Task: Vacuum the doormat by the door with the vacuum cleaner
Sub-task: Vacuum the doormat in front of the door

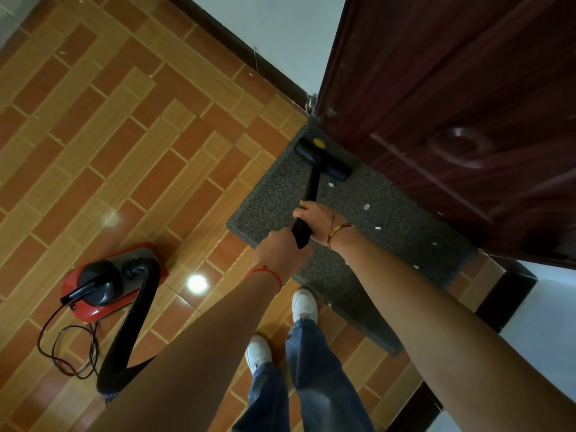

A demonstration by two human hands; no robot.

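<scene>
While one grey doormat [358, 232] lies against the dark door [452, 104], one black wand [307, 207] ends in one floor head [324, 160] at the mat's far corner. About six white scraps [367, 207] dot the mat. Both arms reach forward: the left hand [280, 247] and right hand [321, 221] grip the wand. One red vacuum cleaner [109, 282] sits on the tiled floor [109, 135] to the left.

Underfoot, a glossy floor [131, 126] of orange and tan brick-pattern tiles, with a bright ceiling-light reflection [197, 283] shining off it. Along the top runs a pale wall [280, 29] with a dark skirting board [249, 54], meeting a dark reddish-brown panelled door [461, 98] on the right. Below the door, a black threshold strip [505, 294] borders paler flooring.
</scene>
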